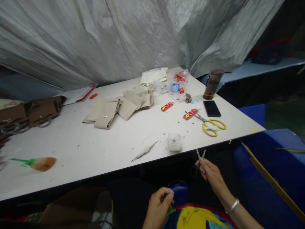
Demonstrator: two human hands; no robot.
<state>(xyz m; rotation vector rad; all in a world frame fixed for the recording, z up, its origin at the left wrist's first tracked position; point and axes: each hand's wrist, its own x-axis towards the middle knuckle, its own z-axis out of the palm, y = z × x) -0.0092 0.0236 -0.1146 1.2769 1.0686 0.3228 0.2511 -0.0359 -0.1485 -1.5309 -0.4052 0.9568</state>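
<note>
My right hand (211,173), with a silver bracelet on its wrist, grips a small metal scissor-like tool (200,155) just off the table's front edge; the tool's two tips are apart and point up. My left hand (159,205) is low in front of my body, its fingers curled and thumb against the forefinger; whatever they may hold is hidden. On the table (114,149) near the edge lie a white block (175,142) and a pale-handled pointed tool (145,151). Yellow-handled scissors (212,124) lie farther right.
Folded beige pieces (107,113) lie mid-table. Red packets (190,114), a black phone (212,108) and a brown bottle (213,84) are on the right. Brown bags (44,111) and a green-tipped bottle (43,163) are left. A blue bin (283,162) stands right.
</note>
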